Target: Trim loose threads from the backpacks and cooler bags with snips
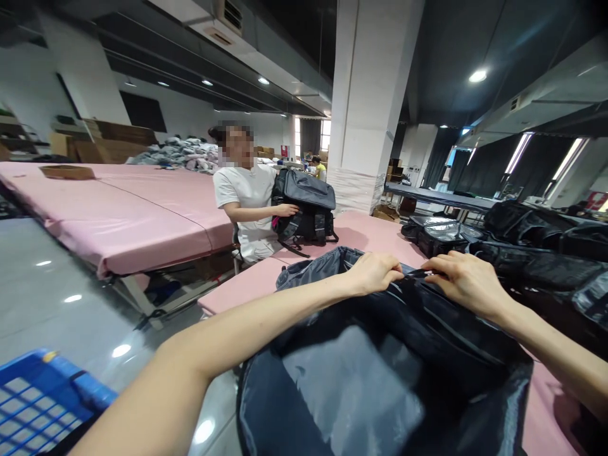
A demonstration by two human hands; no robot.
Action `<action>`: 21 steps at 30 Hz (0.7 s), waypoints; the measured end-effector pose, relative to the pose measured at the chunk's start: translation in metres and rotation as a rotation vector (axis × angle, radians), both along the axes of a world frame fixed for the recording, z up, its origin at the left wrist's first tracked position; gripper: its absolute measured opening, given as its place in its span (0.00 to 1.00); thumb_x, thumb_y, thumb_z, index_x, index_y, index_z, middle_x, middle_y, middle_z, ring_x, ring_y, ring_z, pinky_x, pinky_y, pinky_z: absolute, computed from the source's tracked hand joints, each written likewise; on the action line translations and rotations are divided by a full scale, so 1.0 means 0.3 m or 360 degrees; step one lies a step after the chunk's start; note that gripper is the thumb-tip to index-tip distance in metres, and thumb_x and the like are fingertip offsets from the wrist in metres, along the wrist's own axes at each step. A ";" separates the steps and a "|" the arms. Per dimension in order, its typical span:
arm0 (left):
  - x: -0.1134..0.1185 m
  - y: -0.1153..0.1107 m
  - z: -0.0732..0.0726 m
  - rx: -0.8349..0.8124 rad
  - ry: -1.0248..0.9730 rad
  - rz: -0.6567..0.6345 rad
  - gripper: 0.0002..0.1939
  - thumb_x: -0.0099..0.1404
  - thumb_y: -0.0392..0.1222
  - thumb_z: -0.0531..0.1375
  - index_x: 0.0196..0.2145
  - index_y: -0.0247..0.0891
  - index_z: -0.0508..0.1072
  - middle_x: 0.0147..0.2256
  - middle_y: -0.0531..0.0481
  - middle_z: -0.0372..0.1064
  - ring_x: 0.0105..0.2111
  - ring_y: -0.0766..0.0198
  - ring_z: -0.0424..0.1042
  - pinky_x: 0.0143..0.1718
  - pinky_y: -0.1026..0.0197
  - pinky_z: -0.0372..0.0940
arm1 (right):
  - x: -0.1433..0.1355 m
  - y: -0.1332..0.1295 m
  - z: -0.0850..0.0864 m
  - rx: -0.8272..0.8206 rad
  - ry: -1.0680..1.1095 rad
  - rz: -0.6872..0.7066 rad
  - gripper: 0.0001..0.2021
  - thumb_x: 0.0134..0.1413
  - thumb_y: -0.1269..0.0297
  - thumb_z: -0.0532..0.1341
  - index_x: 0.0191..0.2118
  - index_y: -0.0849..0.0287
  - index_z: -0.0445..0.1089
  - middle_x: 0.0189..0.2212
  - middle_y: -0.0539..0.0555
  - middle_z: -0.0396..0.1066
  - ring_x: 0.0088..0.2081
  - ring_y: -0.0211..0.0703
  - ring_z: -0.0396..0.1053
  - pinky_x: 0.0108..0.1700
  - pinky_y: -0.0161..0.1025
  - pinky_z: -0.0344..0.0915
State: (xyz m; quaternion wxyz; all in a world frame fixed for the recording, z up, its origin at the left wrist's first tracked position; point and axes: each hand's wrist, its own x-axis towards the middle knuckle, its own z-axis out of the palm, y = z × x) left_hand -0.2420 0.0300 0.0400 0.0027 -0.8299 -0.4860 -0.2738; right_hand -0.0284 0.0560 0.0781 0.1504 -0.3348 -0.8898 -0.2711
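A large black bag (351, 380) with a grey lining gapes open in front of me on the pink-covered table. My left hand (377, 272) is closed in a pinch on the bag's far edge. Just right of it, my right hand (463, 278) pinches the same dark edge, thumb and fingers pressed together. A short dark strip of the edge runs between the two hands; whether it is a zipper or a strap I cannot make out. The bag's grey flap (308, 272) folds outward beyond my left forearm.
Across the table a co-worker (247, 196) in white holds a black backpack (306, 202). More black bags (536, 253) are piled at the right. A long pink table (156, 196) stands at left, a blue plastic basket (47, 399) at lower left, and a white pillar (370, 101) behind.
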 end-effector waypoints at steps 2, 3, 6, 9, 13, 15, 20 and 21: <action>0.013 -0.009 -0.008 0.0086 0.0090 0.0053 0.13 0.61 0.50 0.58 0.36 0.37 0.72 0.36 0.50 0.71 0.36 0.61 0.70 0.36 0.63 0.62 | 0.030 -0.016 0.007 0.0092 0.0071 0.0044 0.09 0.57 0.58 0.55 0.39 0.49 0.71 0.32 0.48 0.72 0.32 0.40 0.65 0.32 0.36 0.53; 0.020 -0.012 -0.011 0.0136 0.0141 0.0078 0.16 0.59 0.53 0.59 0.37 0.37 0.71 0.36 0.49 0.71 0.36 0.61 0.70 0.36 0.63 0.62 | 0.041 -0.027 0.010 0.0150 0.0060 0.0084 0.09 0.57 0.59 0.55 0.39 0.50 0.71 0.32 0.49 0.72 0.32 0.40 0.65 0.32 0.36 0.53; 0.035 -0.019 -0.021 0.0251 0.0325 0.0097 0.13 0.61 0.49 0.58 0.37 0.37 0.71 0.37 0.48 0.69 0.37 0.61 0.69 0.33 0.64 0.61 | 0.054 -0.063 0.015 0.0308 -0.0087 0.0175 0.09 0.57 0.60 0.54 0.36 0.54 0.71 0.28 0.50 0.71 0.31 0.40 0.63 0.33 0.37 0.51; 0.043 -0.026 -0.021 0.0262 0.0332 0.0073 0.10 0.64 0.42 0.53 0.36 0.38 0.73 0.35 0.49 0.69 0.35 0.63 0.69 0.31 0.64 0.60 | 0.041 -0.085 0.017 0.0388 -0.0258 0.0191 0.07 0.56 0.64 0.55 0.32 0.56 0.70 0.24 0.50 0.69 0.29 0.40 0.60 0.33 0.39 0.49; 0.042 -0.028 -0.008 0.0100 0.0039 -0.0108 0.06 0.60 0.39 0.57 0.32 0.39 0.75 0.33 0.54 0.71 0.33 0.67 0.69 0.33 0.67 0.59 | 0.008 -0.101 0.018 0.0380 -0.0373 0.0137 0.07 0.54 0.70 0.55 0.29 0.58 0.69 0.24 0.52 0.68 0.28 0.39 0.59 0.31 0.39 0.46; 0.035 -0.025 0.001 0.0015 -0.0074 -0.0175 0.05 0.58 0.38 0.59 0.30 0.39 0.75 0.33 0.55 0.72 0.33 0.67 0.69 0.34 0.68 0.59 | -0.004 -0.107 0.020 0.0331 -0.0398 0.0112 0.08 0.53 0.73 0.54 0.27 0.58 0.69 0.23 0.52 0.68 0.28 0.39 0.60 0.30 0.39 0.46; 0.003 -0.017 0.024 -0.0373 -0.0226 -0.0433 0.11 0.61 0.43 0.57 0.30 0.35 0.77 0.32 0.51 0.74 0.34 0.67 0.70 0.38 0.69 0.60 | 0.067 -0.092 0.040 -0.0059 0.0111 -0.0126 0.07 0.54 0.62 0.56 0.33 0.54 0.71 0.28 0.51 0.72 0.31 0.41 0.66 0.30 0.37 0.53; -0.003 -0.015 0.026 -0.0427 -0.0289 -0.0483 0.14 0.63 0.44 0.55 0.31 0.34 0.77 0.33 0.50 0.74 0.35 0.67 0.70 0.38 0.70 0.60 | 0.101 -0.088 0.043 -0.0154 0.0298 -0.0180 0.08 0.54 0.59 0.56 0.35 0.53 0.71 0.30 0.51 0.72 0.31 0.42 0.68 0.30 0.36 0.55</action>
